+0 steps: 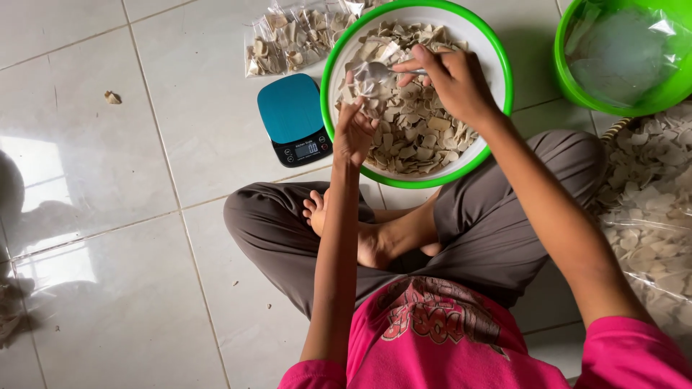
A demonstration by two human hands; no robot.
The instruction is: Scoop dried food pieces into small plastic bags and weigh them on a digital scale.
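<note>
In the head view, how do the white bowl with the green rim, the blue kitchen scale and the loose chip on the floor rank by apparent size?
Largest to smallest, as they look:
1. White bowl with green rim, which holds the chips that both hands work in.
2. Blue kitchen scale, beside the bowl.
3. Loose chip on the floor tiles, by far the smallest.

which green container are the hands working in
The white-lined green bowl of chips beside the scale, where both hands reach; the other green tub sits untouched at top right.

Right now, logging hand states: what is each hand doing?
Left hand: fingers closed on a clear bag.
Right hand: fingers closed on a spoon.
</note>
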